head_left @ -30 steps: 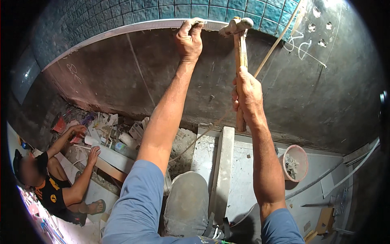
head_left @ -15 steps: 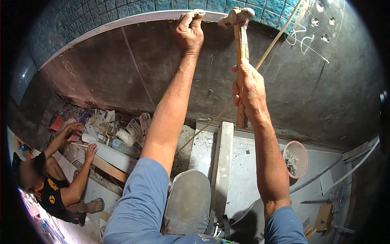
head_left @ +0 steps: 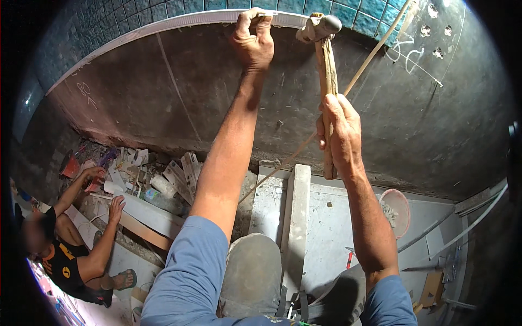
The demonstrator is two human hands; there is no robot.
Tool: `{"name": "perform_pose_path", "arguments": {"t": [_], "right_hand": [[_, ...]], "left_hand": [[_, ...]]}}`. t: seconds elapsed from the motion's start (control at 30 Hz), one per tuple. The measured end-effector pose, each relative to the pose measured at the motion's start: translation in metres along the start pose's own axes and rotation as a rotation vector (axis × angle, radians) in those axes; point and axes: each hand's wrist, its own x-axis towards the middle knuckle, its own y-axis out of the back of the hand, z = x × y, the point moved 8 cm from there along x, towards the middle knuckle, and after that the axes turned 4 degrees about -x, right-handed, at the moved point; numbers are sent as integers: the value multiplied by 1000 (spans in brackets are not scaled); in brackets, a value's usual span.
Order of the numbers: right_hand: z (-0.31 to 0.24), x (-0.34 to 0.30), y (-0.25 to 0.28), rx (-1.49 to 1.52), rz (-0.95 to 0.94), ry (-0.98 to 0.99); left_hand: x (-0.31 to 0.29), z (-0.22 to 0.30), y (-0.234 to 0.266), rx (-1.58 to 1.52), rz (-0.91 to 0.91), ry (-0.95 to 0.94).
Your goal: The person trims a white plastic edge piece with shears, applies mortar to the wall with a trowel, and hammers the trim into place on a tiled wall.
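Observation:
My left hand [head_left: 254, 46] is raised to the white trim strip [head_left: 185, 18] that runs under the blue-green tiles [head_left: 244, 5]. Its thumb and fingers are pinched together at the strip's edge. Something small and pale shows at the fingertips, too small to name. In my right hand [head_left: 343, 130] is a mallet [head_left: 328, 70], gripped by the lower part of its wooden handle. The mallet stands upright, and its grey, crusted head is up at the trim strip, right of my left hand. Whether the head touches the strip I cannot tell.
A thin wooden stick [head_left: 361, 73] leans across the dark wall [head_left: 217, 98]. Below are a concrete-coated beam [head_left: 298, 217], a bucket [head_left: 401, 209] with rubble and a red-handled tool [head_left: 349, 259]. At left, another person [head_left: 70, 255] crouches beside heaped debris [head_left: 157, 179].
The mallet and my right hand have shifted slightly right and down. My left hand stays pinched at the trim strip. A red-handled tool has come into view beside my right forearm.

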Motion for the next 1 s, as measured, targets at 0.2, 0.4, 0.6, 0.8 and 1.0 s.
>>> {"name": "perform_pose_path", "arguments": {"t": [0.2,0.4,0.6,0.8,1.0], "right_hand": [[0,-7,12,-81,46,-28],[-5,1,5,-148,76,2],[-15,17,15,-467,206,133],[-16,18,18,-403,153,29],[-17,17,19,-356,143,3]], "left_hand": [[-2,-6,-1,-64,40,62],[5,-11,12,-126,67,48],[12,3,8,-155,51,80],[6,10,6,79,12,-48],[2,10,0,142,-2,-109]]}}
